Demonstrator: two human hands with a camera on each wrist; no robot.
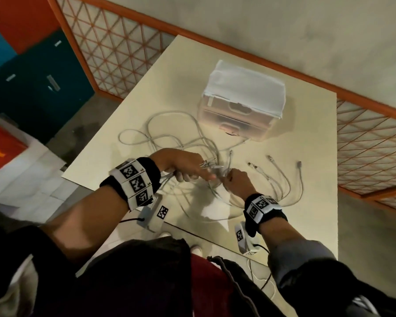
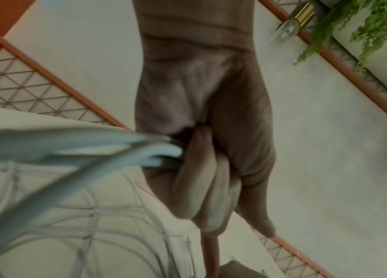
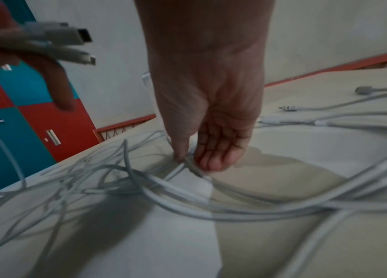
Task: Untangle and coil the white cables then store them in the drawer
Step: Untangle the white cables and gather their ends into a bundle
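Note:
Several white cables [image 1: 181, 138] lie tangled on the cream table [image 1: 306, 156]. My left hand [image 1: 201, 172] is closed in a fist round a bundle of cable ends [image 2: 116, 152], and their plugs [image 3: 69, 39] stick out past the fingers [image 2: 214, 178]. Just to its right, my right hand [image 1: 229, 177] pinches one cable [image 3: 187, 165] between thumb and fingertips [image 3: 211, 159], low over the table. More cable ends [image 1: 284, 175] fan out to the right. At the back stands a translucent drawer unit [image 1: 236, 120] under a white cloth [image 1: 247, 85], both drawers closed.
Teal and orange lockers [image 1: 32, 88] stand to the left beyond the table. An orange-framed lattice panel [image 1: 114, 49] runs behind the table and along its right side. A tag marker [image 1: 162, 212] sits at the near table edge. Green foliage [image 2: 378, 28] hangs overhead.

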